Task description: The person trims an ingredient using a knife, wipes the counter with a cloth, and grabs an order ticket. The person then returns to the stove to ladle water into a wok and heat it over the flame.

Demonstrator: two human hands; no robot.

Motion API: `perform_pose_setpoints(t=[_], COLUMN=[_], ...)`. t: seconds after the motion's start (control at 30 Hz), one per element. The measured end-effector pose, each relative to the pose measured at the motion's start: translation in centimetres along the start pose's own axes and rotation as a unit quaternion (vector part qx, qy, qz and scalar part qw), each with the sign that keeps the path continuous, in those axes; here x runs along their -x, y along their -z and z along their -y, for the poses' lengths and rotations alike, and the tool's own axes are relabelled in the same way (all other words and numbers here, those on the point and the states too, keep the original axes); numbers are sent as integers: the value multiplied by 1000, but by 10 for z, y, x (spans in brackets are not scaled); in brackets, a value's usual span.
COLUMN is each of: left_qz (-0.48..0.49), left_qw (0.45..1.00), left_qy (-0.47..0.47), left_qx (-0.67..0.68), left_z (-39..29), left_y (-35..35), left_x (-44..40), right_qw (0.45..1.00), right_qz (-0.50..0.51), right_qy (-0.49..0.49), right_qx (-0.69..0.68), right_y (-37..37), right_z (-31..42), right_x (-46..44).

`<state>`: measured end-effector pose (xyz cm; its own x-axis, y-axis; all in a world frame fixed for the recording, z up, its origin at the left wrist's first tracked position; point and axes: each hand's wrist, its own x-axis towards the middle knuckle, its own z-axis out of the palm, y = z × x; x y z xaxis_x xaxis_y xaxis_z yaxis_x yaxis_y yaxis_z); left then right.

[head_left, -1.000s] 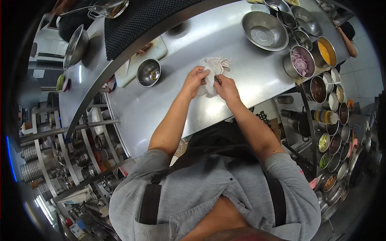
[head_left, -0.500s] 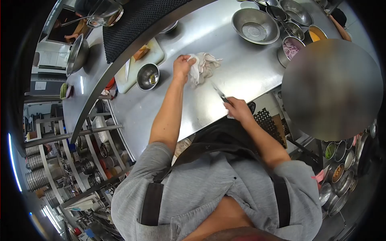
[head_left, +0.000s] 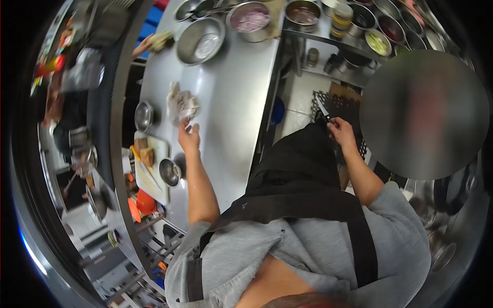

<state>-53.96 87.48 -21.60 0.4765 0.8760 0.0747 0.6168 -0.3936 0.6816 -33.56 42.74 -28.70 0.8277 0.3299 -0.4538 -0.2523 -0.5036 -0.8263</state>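
A crumpled white cloth (head_left: 182, 102) lies on the steel worktop (head_left: 236, 97). Just below it is my left hand (head_left: 189, 136), fingers apart and nothing held; whether a fingertip still touches the cloth I cannot tell. My right hand (head_left: 341, 132) grips the black handle of a small knife (head_left: 322, 108), out past the worktop's edge, with the blade pointing up and away from me. A small steel bowl (head_left: 170, 173) stands beside my left forearm, next to a white cutting board (head_left: 160, 152) bearing a yellow-handled knife (head_left: 147, 172) and a brown piece of food (head_left: 148, 157).
Another small bowl (head_left: 144, 115) sits near the cloth. Farther along are a large steel bowl (head_left: 201, 42) and a pot of sliced onions (head_left: 251, 21). Another person's hand (head_left: 145, 45) shows at the far side. Several food containers line a second counter (head_left: 328, 41) to the right.
My left hand has let go of the cloth. My right hand has swung with the knife away from the worktop to the right. The view has turned right.
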Motion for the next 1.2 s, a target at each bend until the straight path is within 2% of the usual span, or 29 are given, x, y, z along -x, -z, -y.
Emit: perform_pose_setpoints(t=[0.03, 0.07, 0.13, 0.17, 0.2, 0.23, 0.3, 0.37, 0.4, 0.43, 0.47, 0.5, 0.57, 0.6, 0.63, 0.67, 0.7, 0.73, 0.8, 0.83, 0.9, 0.93, 1.0, 1.13, 1.2], left_qz=[17, 52, 177, 231, 285, 354, 393, 411, 414, 381, 336, 310, 282, 288, 211, 247, 170, 90, 114, 119, 174, 177, 95, 78, 147], left_qw=[999, 995, 983, 968, 949, 928, 909, 904, 905, 911, 930, 945, 956, 950, 969, 961, 963, 946, 890, 891, 862, 861, 940, 939, 923], left_qy=[-43, -47, -45, -81, -113, -89, -135, -120, -86, -141, -109, -33, 79, 106, 106, 28, -62, -154, -88, -86, -141, -140, -2, 13, 77], left_qx=[1, 67, 35, 54, 74, 79, 19, -20, -47, -78, -99, -100, -19, -56, -75, -122, -199, -269, -433, -431, -455, -455, -329, -335, -347], left_z=[-24, -57, -117, -133, -145, -158, -151, -142, -135, -125, -117, -91, -29, -18, -27, -14, 11, 30, -32, -37, -35, -38, -42, -39, -39], left_y=[-18, -36, -69, -94, -118, -142, -204, -270, -303, -335, -362, -398, -466, -488, -497, -506, -527, -549, -542, -545, -548, -554, -562, -572, -572], left_x=[20, 42, 72, 82, 90, 93, 85, 69, 58, 43, 29, 9, -41, -64, -72, -94, -120, -136, -143, -151, -169, -171, -176, -185, -192], right_qw=[998, 996, 991, 990, 988, 990, 989, 987, 987, 986, 984, 983, 985, 986, 986, 985, 983, 981, 980, 981, 980, 977, 971, 968, 968], right_qz=[0, -2, 15, 19, 23, 24, 34, 37, 35, 42, 42, 36, 27, 18, 18, 10, 3, 6, -1, -8, -15, -12, 5, 17, 12], right_qy=[-41, -58, -100, -103, -113, -109, -102, -121, -129, -133, -158, -176, -169, -162, -164, -163, -162, -190, -191, -187, -192, -210, -240, -249, -250], right_qx=[-42, -71, -90, -95, -101, -90, -101, -99, -93, -89, -68, -46, -10, 22, 28, 54, 80, 44, 51, 54, 40, 27, -13, -26, -31], right_y=[1, -1, -3, -3, -4, -2, 4, 17, 23, 33, 44, 56, 76, 86, 94, 100, 107, 108, 107, 107, 103, 101, 97, 87, 85], right_z=[-17, -37, -60, -69, -79, -83, -94, -115, -126, -133, -136, -142, -165, -175, -183, -190, -198, -217, -242, -252, -254, -242, -232, -233, -229], right_x=[-2, -5, -13, -18, -25, -32, -50, -62, -72, -79, -79, -86, -94, -91, -94, -93, -91, -90, -87, -86, -87, -90, -94, -99, -102])
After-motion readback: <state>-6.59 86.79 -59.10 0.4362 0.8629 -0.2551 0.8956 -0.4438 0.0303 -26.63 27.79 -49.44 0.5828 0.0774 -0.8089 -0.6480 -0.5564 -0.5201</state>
